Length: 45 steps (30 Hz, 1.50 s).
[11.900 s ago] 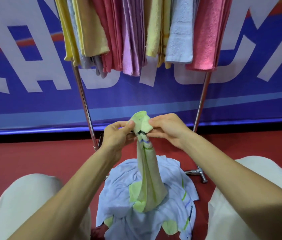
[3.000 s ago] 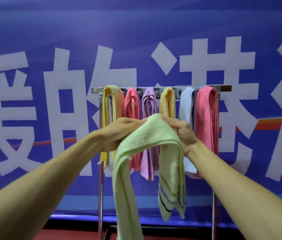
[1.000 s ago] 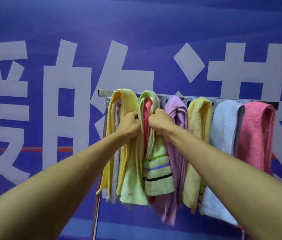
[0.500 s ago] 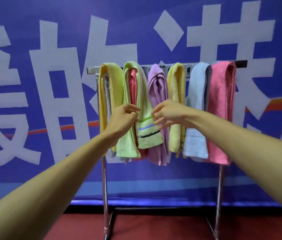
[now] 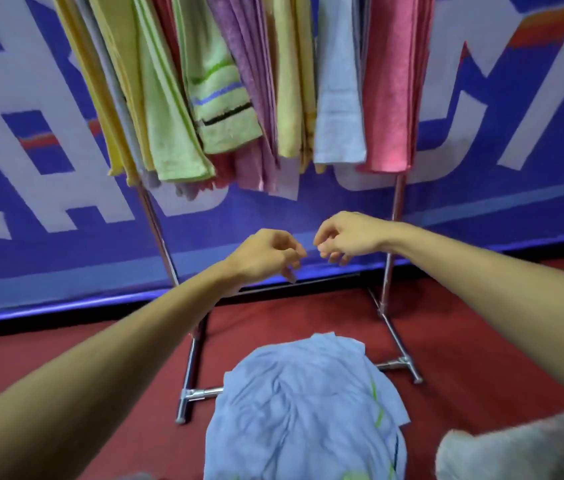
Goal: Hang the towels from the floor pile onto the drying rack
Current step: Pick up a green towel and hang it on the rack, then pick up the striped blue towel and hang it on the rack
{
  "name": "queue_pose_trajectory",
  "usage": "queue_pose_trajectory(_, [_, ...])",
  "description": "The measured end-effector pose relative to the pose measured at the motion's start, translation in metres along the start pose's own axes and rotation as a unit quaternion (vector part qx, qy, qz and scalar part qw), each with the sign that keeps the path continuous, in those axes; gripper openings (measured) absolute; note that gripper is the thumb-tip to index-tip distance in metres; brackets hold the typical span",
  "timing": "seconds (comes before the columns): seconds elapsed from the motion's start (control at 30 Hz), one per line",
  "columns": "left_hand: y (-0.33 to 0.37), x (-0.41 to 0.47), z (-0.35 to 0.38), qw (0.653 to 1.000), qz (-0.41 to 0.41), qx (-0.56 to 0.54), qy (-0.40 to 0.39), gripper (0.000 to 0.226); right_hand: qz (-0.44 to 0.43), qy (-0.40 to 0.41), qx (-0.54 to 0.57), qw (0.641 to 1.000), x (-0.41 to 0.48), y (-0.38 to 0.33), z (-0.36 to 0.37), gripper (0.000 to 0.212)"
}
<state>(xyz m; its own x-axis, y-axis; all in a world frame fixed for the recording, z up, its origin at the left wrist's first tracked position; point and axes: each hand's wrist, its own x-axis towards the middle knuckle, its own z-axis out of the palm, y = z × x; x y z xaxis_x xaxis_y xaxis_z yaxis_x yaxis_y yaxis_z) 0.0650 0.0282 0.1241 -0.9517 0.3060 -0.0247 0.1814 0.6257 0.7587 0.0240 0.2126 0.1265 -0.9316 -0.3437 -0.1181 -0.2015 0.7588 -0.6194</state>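
Empty left hand [image 5: 266,256], right hand [image 5: 349,237], above floor pile [image 5: 304,410], drying rack [image 5: 155,223]

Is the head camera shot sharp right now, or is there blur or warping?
Head view: soft with motion blur, worst on the light blue towel pile and both forearms; wide-angle warping splays the hanging towels and tilts the rack legs; lighting even, no glare.
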Motion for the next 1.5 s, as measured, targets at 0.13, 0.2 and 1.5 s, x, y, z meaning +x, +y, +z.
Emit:
queue_pose_trajectory(0.13, [-0.046,0.019,0.045,0.998,-0.011,0.004,-0.064,0.016,0.056,-0.038,0.007,0.998,0.021,0.056,0.044,0.019])
queue_pose_trajectory(0.2, [-0.069,0.029,0.066,0.996,-0.019,-0.016,-0.084,0.017,0.081,-0.042,0.006,0.996,0.031,0.084,0.067,0.018])
queue_pose_trajectory(1.5, [-0.159,0.023,0.123,0.98,-0.128,-0.11,-0.101,0.02,0.161,0.104,0.206,0.96,0.05,0.156,0.191,0.016])
